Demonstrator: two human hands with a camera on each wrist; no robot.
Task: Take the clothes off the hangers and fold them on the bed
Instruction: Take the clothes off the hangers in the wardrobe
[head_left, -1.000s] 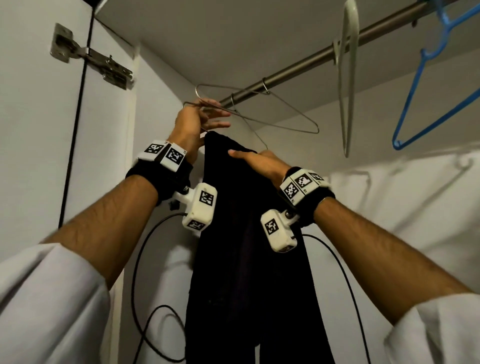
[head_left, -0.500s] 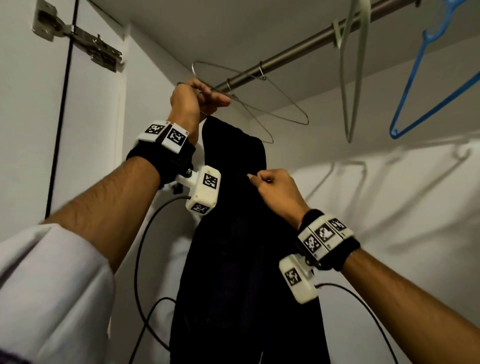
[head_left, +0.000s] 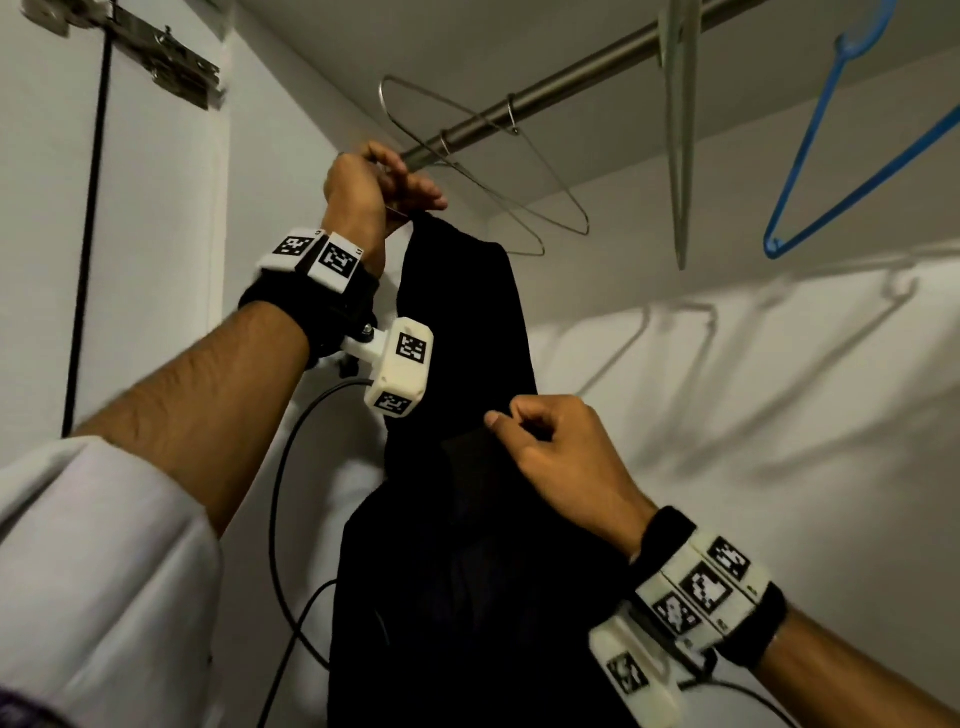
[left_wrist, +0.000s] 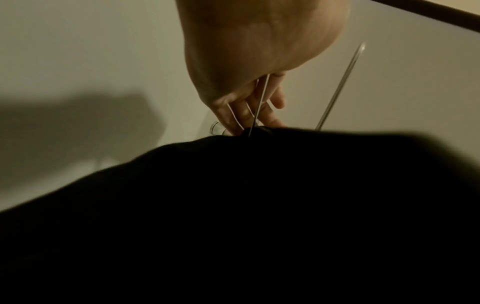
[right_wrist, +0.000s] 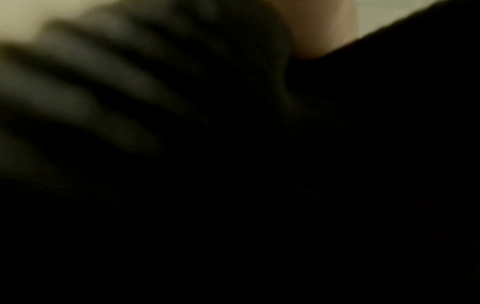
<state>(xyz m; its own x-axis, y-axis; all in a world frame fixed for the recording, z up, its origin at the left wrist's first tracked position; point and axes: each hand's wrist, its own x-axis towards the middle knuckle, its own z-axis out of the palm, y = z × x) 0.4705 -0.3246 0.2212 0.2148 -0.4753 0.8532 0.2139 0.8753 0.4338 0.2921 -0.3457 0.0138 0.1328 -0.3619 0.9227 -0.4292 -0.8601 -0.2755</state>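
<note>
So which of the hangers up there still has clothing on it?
The thin wire hanger gripped by the left hand, at the rod's left end: the black garment hangs from it. The other wire hanger, the pale hanger and the blue hanger are bare.

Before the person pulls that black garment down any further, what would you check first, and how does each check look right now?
1. Left hand holds the wire hanger at the top: ok.
2. Right hand pinches the black garment: ok.
3. Garment free of the hanger: not ok, its top hangs at the left hand.
4. Hanger off the rail: cannot tell.
5. Empty wire hangers close by could snag: not ok.
</note>
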